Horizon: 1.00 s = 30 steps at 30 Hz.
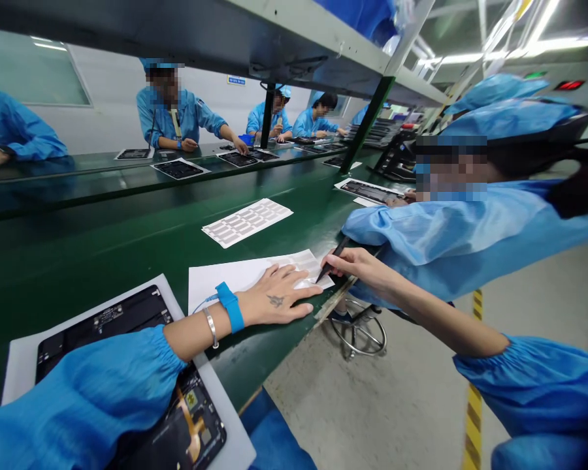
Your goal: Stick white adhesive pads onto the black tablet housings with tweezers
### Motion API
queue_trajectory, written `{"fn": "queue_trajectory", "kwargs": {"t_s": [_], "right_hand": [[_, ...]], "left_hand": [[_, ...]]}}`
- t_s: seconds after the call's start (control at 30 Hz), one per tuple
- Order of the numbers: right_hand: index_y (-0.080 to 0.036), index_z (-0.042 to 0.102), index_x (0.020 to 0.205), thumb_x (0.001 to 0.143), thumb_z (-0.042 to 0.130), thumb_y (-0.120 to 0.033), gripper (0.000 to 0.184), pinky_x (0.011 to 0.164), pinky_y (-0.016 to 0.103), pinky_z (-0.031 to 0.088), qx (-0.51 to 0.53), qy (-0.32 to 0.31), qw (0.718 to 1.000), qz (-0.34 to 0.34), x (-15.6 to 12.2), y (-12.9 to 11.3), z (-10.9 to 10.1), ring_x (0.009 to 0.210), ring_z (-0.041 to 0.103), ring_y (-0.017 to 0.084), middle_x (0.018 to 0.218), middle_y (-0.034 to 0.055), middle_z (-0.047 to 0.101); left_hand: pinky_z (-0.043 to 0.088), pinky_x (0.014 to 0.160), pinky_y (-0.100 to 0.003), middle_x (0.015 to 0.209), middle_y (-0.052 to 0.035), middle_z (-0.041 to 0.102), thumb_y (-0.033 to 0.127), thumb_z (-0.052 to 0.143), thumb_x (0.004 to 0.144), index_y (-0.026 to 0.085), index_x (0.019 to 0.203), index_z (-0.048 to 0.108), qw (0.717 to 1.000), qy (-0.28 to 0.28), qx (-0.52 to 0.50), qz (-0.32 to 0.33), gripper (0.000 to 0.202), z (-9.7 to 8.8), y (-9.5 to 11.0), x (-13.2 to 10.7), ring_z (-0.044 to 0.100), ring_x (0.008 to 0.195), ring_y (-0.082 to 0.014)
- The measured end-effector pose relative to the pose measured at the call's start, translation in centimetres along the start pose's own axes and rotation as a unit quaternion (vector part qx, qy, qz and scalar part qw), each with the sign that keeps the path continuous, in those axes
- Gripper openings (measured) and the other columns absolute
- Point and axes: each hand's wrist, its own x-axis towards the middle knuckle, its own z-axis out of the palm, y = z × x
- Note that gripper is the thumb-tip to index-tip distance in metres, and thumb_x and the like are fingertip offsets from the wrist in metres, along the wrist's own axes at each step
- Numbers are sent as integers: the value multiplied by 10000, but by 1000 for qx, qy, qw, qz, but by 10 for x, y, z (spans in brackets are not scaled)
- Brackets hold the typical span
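My left hand [278, 299] lies flat, fingers spread, on a white sheet [220, 277] with pale grey label strips at its right end. In my right hand [349, 261] is a pair of slim black tweezers [327, 266], pinched between the fingers, with the tip down at the sheet's right end beside my left fingertips. A blue wrist strap [230, 307] and a silver bracelet are on my left wrist. Beneath my left forearm, an opened black tablet-like device [203, 398] rests on a white sheet or foam pad; my sleeve hides its middle.
Another sheet of grey labels [247, 222] lies farther back on the green bench [127, 245]. A co-worker in blue [470, 241] sits close on the right, by another device [370, 190]. A shelf [215, 39] hangs overhead. Several co-workers sit across. A wheeled stool [357, 333] stands below.
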Motion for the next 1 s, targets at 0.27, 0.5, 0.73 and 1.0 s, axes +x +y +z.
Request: {"fn": "queue_trajectory", "kwargs": {"t_s": [0.27, 0.5, 0.73, 1.0], "right_hand": [[-153, 695, 832, 678, 709, -694, 563, 684, 305, 445, 28, -33, 998, 46, 5, 2, -13, 696, 560, 159, 773, 49, 666], [-158, 682, 776, 657, 725, -683, 541, 613, 294, 395, 10, -71, 997, 36, 13, -9, -12, 603, 510, 135, 707, 36, 664], [-176, 661, 616, 621, 738, -688, 518, 605, 303, 407, 2, -26, 999, -24, 4, -25, -2, 575, 518, 151, 590, 20, 621], [-216, 735, 700, 516, 853, -615, 454, 703, 327, 469, 205, 185, 954, -113, -19, -71, 7, 685, 577, 172, 772, 50, 670]], "left_hand": [[293, 1117, -535, 1512, -62, 415, 450, 413, 998, 326, 1429, 465, 1000, 2, 24, -4, 451, 5, -1, 3, 385, 1360, -317], [300, 1109, -529, 1514, -75, 410, 456, 414, 997, 311, 1429, 477, 1000, 5, 24, -1, 459, 4, 0, 2, 392, 1347, -324], [301, 1099, -554, 1518, -78, 401, 461, 394, 1003, 331, 1438, 461, 1000, 0, 27, 5, 459, 5, -3, 2, 382, 1356, -333], [279, 1118, -577, 1589, -94, 268, 551, 376, 1004, 327, 1519, 320, 998, 11, 62, -3, 565, -11, -3, -17, 270, 1446, -358]]}}
